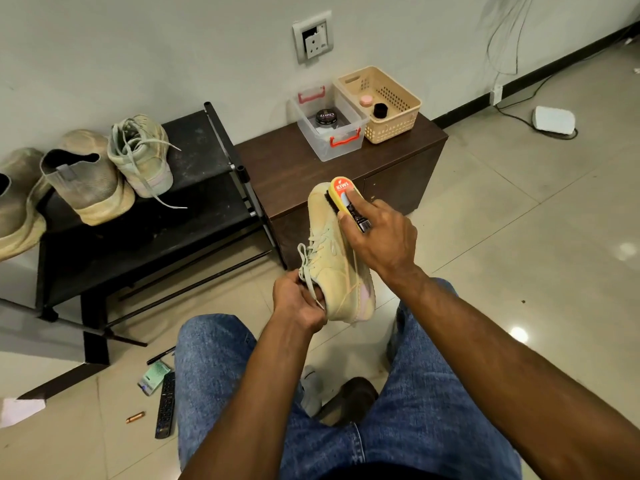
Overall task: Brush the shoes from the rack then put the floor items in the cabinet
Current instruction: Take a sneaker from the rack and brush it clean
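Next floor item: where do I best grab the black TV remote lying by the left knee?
Take the remote across its two long edges near the middle, coming straight down from above. It lies flat on the floor tile, long and narrow, pointing away from the person. Its left edge is free; the jeans crowd its right, so approach from the left.

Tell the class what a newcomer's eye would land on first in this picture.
At centre, the right hand presses a yellow brush onto a beige sneaker, which the left hand grips by its opening. On the left, more worn shoes sit on a black rack.
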